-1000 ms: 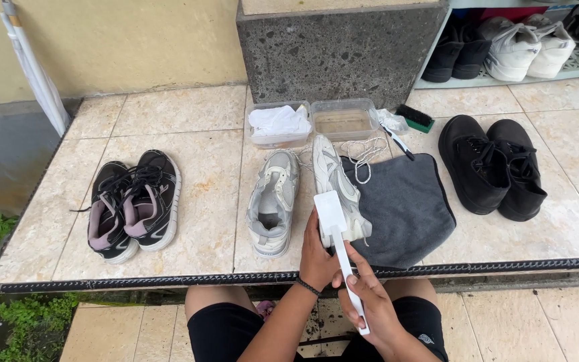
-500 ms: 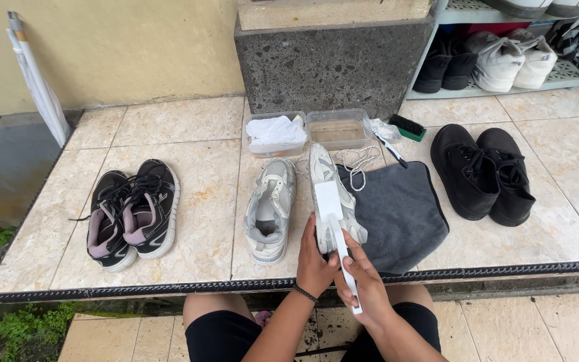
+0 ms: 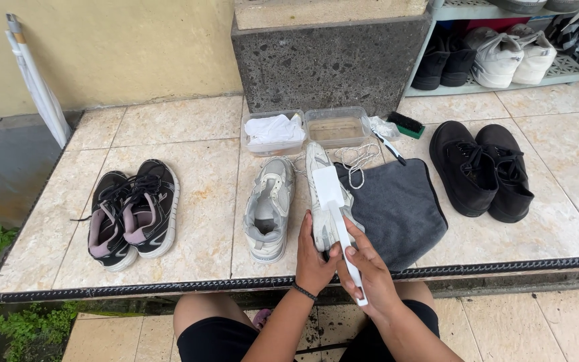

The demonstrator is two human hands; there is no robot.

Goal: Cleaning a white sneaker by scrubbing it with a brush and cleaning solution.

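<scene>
**Brush laid along a tilted grey sneaker**

Low in the middle of the frame, the left hand (image 3: pixel 314 258) grips the heel end of a light grey sneaker (image 3: pixel 326 201), holding it tipped on its side so one flank faces up. The right hand (image 3: pixel 368 278) is closed around the handle of a white scrubbing brush (image 3: pixel 335 201), whose broad head lies flat on that upturned side, apparently to let the bristles bear on it. The sneaker partly rests on a dark grey cloth (image 3: pixel 400 208) spread on the tiled ledge (image 3: pixel 189 134) (likely there to catch drips). Its mate (image 3: pixel 268 208) stands upright just to the left. Behind them sit two clear tubs, one holding white rags (image 3: pixel 273 131), one holding cloudy water (image 3: pixel 338 129), both within easy reach. Black-and-pink trainers (image 3: pixel 129 211) lie at left, black canvas shoes (image 3: pixel 480 167) at right.
</scene>
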